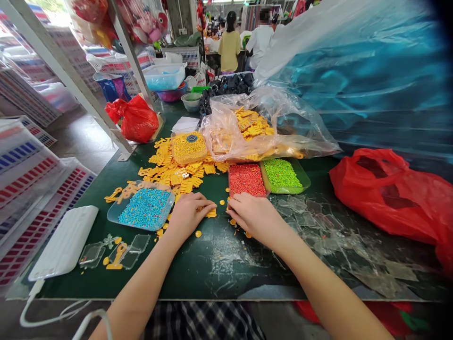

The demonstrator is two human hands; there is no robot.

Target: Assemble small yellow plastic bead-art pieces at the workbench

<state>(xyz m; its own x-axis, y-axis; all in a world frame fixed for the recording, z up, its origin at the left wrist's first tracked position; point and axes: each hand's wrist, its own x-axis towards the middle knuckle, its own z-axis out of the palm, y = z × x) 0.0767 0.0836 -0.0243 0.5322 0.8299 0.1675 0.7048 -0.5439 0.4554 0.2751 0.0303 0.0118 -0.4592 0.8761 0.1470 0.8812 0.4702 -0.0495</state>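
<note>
Head view: left hand [188,215] curled on yellow plastic piece [211,213], right hand [253,216] curled beside; cannot tell grips. Light, stiff; pinch edges.

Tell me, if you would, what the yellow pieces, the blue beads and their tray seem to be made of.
The yellow pieces look like opaque moulded plastic, with a slight sheen and crisp edges. The blue beads are probably plastic too, though they are too small to be sure. The tray looks like clear, glossy plastic, since it is see-through.
</note>
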